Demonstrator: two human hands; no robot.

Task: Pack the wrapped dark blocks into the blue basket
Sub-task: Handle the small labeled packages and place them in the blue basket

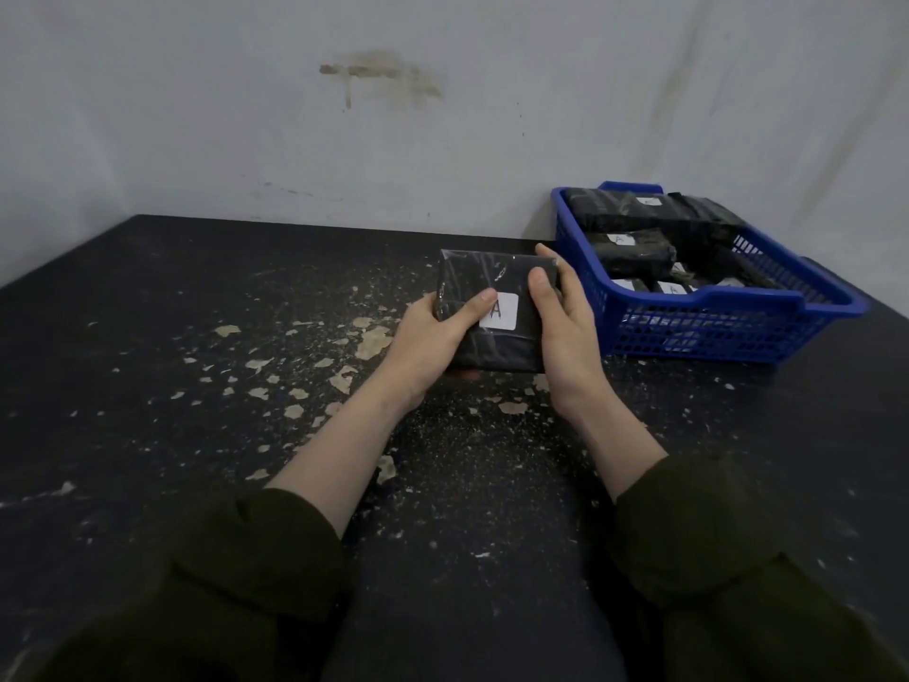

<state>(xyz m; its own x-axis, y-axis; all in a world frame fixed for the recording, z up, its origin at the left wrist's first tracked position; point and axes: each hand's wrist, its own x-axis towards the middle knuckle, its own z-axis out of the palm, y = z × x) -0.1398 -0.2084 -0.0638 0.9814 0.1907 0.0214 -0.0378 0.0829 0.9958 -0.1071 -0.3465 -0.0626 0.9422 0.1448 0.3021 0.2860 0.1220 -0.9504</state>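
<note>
Two hands on one wrapped dark block [497, 280] over the black table [196, 337]: left hand [438, 337] grips its left edge, thumb by the white "A" label [502, 312], right hand [565, 327] clasps the right edge. Blue basket [713, 332] sits just beside at two o'clock, packed blocks [632, 253] inside.
</note>
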